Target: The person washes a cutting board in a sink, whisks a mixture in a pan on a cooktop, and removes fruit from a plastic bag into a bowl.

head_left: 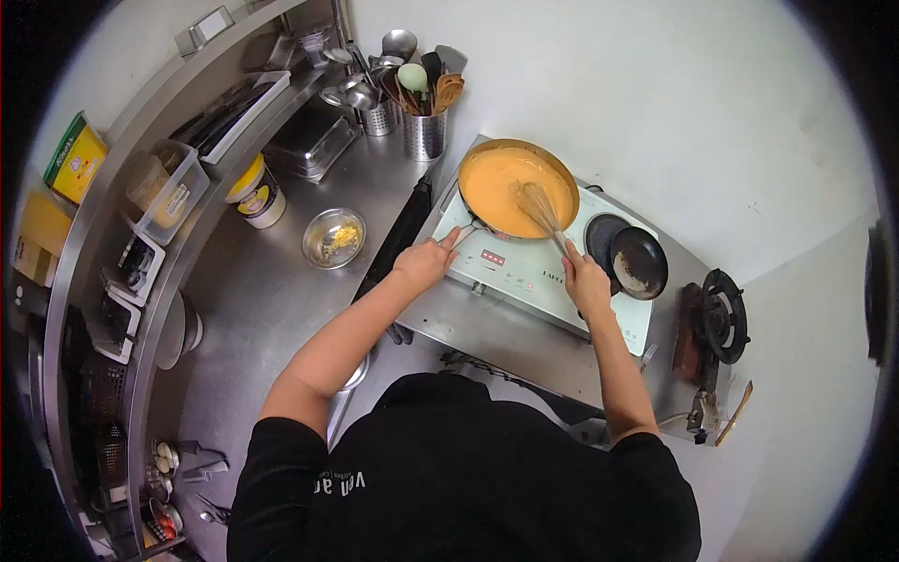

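A wide pan [565, 170] of orange sauce [496, 187] sits on the left side of a white double cooktop [524, 279]. My left hand [426, 262] is closed around the pan's handle at its near side. In my right hand [588, 281] is the handle of a wire whisk [537, 204], its wires dipped in the sauce near the pan's right side. Just right of the whisk, a small black frying pan [640, 263] with a pale patch inside rests partly over the dark right burner [602, 234].
Left on the steel counter stand a metal bowl [321, 245] with yellow bits and a white tub [262, 204]. Utensil holders [425, 138] stand behind. A single gas burner [725, 317] is at the right, near the wall. Curved-looking shelves [154, 328] line the left.
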Demonstrator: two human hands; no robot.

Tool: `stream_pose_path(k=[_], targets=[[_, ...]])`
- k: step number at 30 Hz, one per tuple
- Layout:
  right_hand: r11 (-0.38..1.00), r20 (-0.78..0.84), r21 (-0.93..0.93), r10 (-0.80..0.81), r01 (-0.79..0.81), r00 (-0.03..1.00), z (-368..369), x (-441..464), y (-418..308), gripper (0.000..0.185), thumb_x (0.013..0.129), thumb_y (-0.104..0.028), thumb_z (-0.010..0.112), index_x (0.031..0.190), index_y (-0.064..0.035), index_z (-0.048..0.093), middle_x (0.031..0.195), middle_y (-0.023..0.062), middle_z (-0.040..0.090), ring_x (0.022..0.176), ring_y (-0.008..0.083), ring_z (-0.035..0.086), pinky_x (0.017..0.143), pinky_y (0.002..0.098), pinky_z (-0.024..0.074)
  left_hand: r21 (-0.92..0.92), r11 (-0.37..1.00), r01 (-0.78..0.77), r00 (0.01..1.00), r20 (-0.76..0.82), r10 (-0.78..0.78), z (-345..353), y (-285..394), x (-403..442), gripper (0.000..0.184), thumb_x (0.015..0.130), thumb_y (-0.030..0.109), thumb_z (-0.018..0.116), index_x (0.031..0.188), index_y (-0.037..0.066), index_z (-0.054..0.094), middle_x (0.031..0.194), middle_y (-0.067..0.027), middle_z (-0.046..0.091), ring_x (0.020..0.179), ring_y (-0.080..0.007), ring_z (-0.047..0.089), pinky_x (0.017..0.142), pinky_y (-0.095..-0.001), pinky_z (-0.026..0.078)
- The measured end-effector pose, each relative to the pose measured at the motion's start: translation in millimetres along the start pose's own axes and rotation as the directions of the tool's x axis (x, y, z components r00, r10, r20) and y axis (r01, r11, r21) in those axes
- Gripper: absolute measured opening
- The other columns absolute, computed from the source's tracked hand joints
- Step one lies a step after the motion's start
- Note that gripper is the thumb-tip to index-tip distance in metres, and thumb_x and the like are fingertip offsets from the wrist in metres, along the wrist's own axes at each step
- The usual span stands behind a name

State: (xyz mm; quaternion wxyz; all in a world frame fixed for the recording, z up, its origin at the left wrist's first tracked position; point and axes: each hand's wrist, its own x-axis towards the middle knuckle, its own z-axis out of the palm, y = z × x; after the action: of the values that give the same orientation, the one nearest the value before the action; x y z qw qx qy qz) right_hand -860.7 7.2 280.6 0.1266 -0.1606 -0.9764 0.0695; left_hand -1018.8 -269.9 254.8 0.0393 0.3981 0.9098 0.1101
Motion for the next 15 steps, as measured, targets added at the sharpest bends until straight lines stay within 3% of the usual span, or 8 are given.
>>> stream_pose_path(k=[6, 10, 13, 15], targets=[[1.0, -0.024, -0.011, -0.018, 0.018, 1.0, -1.6, 10.3, -1.4, 0.035, 0.088, -0.025, 0.054, 0.122, -0.0144, 0.057, 0.075, 0.0167, 0.061, 0.066, 0.0321, 0.063, 0.059, 0.0426, 0.0509, 0.036, 0.999, 0.015, 1.0, 0.022, -0.016, -4.2, 2.5, -1.2, 0.05, 0.095, 0.035, 0.04, 0.141, 0.019, 0.03, 0.085, -0.0204, 0.062, 0.073, -0.0365, 0.064, 0.066, -0.0445, 0.053], [0.996, 0.067, -0.09, 0.018, -0.012, 0.998, 8.2, 59.2, -0.5, 0.038, 0.087, -0.022, 0.055, 0.124, -0.0135, 0.054, 0.081, 0.0166, 0.064, 0.073, 0.0326, 0.064, 0.063, 0.0436, 0.0517, -0.003, 0.999, 0.042, 0.996, 0.079, -0.042, -5.3, 4.6, -1.8, 0.051, 0.095, 0.035, 0.039, 0.142, 0.018, 0.028, 0.094, -0.0217, 0.061, 0.08, -0.0366, 0.064, 0.071, -0.0441, 0.053], [0.993, 0.144, -0.11, 0.047, -0.031, 0.989, 18.1, 81.6, -23.6, 0.033, 0.087, -0.025, 0.054, 0.12, -0.02, 0.058, 0.086, 0.0179, 0.065, 0.078, 0.0333, 0.064, 0.068, 0.0452, 0.051, -0.014, 0.998, 0.058, 0.994, 0.09, -0.057, -5.0, 8.4, -0.8, 0.051, 0.095, 0.035, 0.039, 0.143, 0.019, 0.028, 0.094, -0.0214, 0.061, 0.081, -0.0368, 0.064, 0.072, -0.0441, 0.053], [0.991, 0.245, -0.105, -0.057, 0.085, 0.968, 22.4, 87.8, -33.5, 0.03, 0.086, -0.029, 0.055, 0.115, -0.0223, 0.061, 0.087, 0.0162, 0.066, 0.081, 0.033, 0.065, 0.07, 0.0449, 0.0514, 0.001, 0.997, 0.071, 0.993, 0.092, -0.071, -7.1, 5.8, -1.8, 0.051, 0.095, 0.035, 0.039, 0.143, 0.019, 0.027, 0.094, -0.0211, 0.061, 0.081, -0.0368, 0.064, 0.072, -0.0441, 0.053]])
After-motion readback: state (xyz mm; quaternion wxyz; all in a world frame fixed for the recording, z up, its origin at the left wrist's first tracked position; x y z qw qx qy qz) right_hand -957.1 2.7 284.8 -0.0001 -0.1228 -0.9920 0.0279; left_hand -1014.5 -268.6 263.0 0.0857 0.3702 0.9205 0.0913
